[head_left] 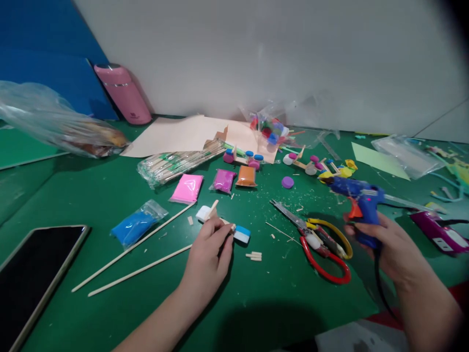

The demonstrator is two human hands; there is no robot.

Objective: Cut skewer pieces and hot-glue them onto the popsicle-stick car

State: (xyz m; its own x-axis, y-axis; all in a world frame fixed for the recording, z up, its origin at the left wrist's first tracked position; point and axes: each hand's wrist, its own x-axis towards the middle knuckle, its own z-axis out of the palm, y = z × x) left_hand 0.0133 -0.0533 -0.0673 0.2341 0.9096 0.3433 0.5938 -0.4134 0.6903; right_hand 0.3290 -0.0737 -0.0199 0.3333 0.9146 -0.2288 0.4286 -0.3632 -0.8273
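Note:
My left hand [208, 247] is closed in a pinch on a small toy car made of wooden sticks [212, 209], low over the table. White and blue bottle caps [242, 233] stick out on both sides of the fingers, which hide its middle. My right hand [390, 244] is wrapped round the handle of a blue glue gun [368, 210] with an orange trigger, its nozzle pointing left. Short stick pieces [254, 256] lie right of my left hand. Between the hands rest red-handled scissors [322, 259] and yellow-handled pliers [339, 237], partly overlapping.
Two long thin sticks [135, 271] lie left of my left hand, beside a blue clay packet [137, 222] and a phone [36, 278]. Behind are pink [186, 188], purple and orange packets, bundled sticks [176, 166] and several similar cars [244, 157]. A pink bottle [124, 93] leans on the wall.

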